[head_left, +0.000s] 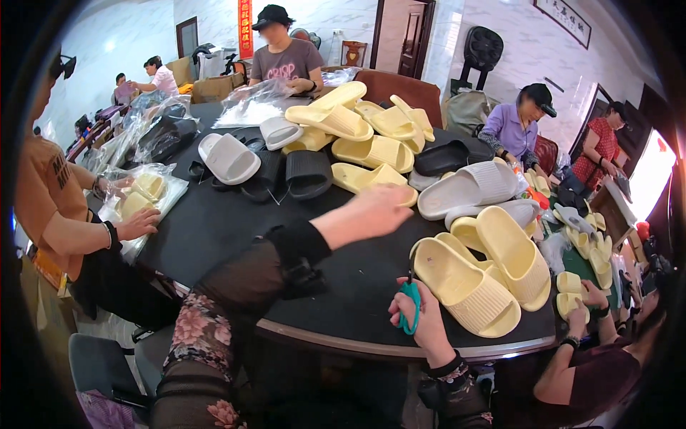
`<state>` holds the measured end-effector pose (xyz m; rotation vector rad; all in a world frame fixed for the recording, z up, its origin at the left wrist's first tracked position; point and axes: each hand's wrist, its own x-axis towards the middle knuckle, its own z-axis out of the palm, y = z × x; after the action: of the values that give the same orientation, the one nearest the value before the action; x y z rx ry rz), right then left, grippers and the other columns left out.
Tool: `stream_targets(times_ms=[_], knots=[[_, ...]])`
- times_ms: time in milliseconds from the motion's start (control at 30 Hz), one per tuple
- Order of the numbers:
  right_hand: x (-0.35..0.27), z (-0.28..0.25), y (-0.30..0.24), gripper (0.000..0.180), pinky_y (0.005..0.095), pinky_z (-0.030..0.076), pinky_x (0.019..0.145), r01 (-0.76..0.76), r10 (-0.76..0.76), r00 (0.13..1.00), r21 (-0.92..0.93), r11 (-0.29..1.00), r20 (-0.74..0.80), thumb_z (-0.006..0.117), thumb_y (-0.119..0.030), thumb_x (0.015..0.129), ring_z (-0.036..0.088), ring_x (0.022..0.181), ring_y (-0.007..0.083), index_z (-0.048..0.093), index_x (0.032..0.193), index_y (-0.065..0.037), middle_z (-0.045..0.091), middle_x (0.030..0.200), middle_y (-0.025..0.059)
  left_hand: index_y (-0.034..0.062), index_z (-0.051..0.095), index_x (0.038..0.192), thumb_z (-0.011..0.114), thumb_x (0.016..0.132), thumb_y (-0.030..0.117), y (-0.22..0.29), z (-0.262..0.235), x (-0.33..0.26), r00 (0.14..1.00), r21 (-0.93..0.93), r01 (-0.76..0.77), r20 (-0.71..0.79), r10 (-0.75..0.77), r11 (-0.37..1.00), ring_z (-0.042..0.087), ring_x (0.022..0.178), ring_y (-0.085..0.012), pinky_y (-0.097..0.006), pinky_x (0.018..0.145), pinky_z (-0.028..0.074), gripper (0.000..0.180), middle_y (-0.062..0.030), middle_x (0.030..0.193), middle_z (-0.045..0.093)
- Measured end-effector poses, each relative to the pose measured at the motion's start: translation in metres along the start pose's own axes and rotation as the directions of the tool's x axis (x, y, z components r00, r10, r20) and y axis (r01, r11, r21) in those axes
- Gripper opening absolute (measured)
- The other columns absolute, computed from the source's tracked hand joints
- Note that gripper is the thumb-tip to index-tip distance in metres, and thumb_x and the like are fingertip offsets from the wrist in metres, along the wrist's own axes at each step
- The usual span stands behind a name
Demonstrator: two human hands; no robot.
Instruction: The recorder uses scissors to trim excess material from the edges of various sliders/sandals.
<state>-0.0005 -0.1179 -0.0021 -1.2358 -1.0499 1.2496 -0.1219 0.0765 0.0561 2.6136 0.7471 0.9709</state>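
Gripping teal-handled scissors [409, 307] in right hand [425, 314], fingers closed round the handles, dark blades pointing away. Have yellow slides [468, 286] just right of the blades, overlapping side by side near the edge of the black tabletop [343, 293], ribbed straps toward that edge, partly covering more yellow footwear. Reaching forward with left hand [368, 214], motion-blurred, over the near side of a single yellow slide [357, 175]; can't tell if gripping or just touching. Have grey slides [471, 184] just right of that hand, and black slides [307, 175] with a light grey slide [229, 159] beyond it to the left. Can see a heaped yellow pile [375, 152] behind, stacked at odd angles, plus a black slide [441, 159] at its right side. Can see another yellow pair [569, 289] in a co-worker's hands [577, 319] at lower right. Can see a tan-shirted co-worker [53, 186] at left, handling a clear plastic bag [168, 191] with yellow footwear in or on it. Can also see, across the table, a co-worker in black cap and grey T-shirt [286, 64] and one in lavender [518, 129], then a red wall banner [245, 28] farther back.
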Motion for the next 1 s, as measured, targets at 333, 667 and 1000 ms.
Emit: stream_targets(times_ms=[333, 667, 1000], knots=[[-0.007, 0.009, -0.051, 0.039, 0.0199, 0.05, 0.06, 0.013, 0.034, 0.966, -0.18, 0.984, 0.257, 0.059, -0.009, 0.086, 0.058, 0.072, 0.0067, 0.047, 0.123, -0.002, 0.061, 0.086, 0.003, 0.0013, 0.048, 0.117, 0.059, 0.082, 0.026, -0.145, -0.084, -0.112, 0.79, 0.372, 0.61, -0.21, -0.576, 0.7, 0.055, 0.103, -0.0394, -0.05, 0.085, 0.044, 0.045, -0.0212, 0.105, 0.06], [0.007, 0.037, -0.104, 0.04, 0.0197, 0.049, 0.057, 0.192, -0.14, 0.959, -0.203, 0.96, 0.247, 0.059, -0.006, 0.085, 0.058, 0.07, 0.0066, 0.048, 0.123, -0.002, 0.059, 0.081, 0.0024, 0.0036, 0.063, 0.095, 0.061, 0.081, 0.026, -0.151, -0.081, -0.142, 0.859, 0.52, 0.442, -0.009, -0.513, 0.731, 0.054, 0.099, -0.0331, -0.045, 0.085, 0.041, 0.026, -0.0145, 0.096, 0.062], [0.044, 0.031, -0.095, 0.034, 0.0207, 0.043, 0.048, 0.292, -0.291, 0.954, -0.009, 0.956, 0.078, 0.058, -0.016, 0.089, 0.053, 0.054, 0.0086, 0.05, 0.118, 0.0, 0.056, 0.072, 0.0044, -0.0017, 0.062, 0.095, 0.065, 0.079, 0.02, 0.002, -0.034, -0.093, 0.959, -0.21, 0.271, 0.15, -0.243, 0.939, 0.062, 0.075, -0.0296, -0.038, 0.067, 0.05, 0.028, -0.0183, 0.082, 0.061]])
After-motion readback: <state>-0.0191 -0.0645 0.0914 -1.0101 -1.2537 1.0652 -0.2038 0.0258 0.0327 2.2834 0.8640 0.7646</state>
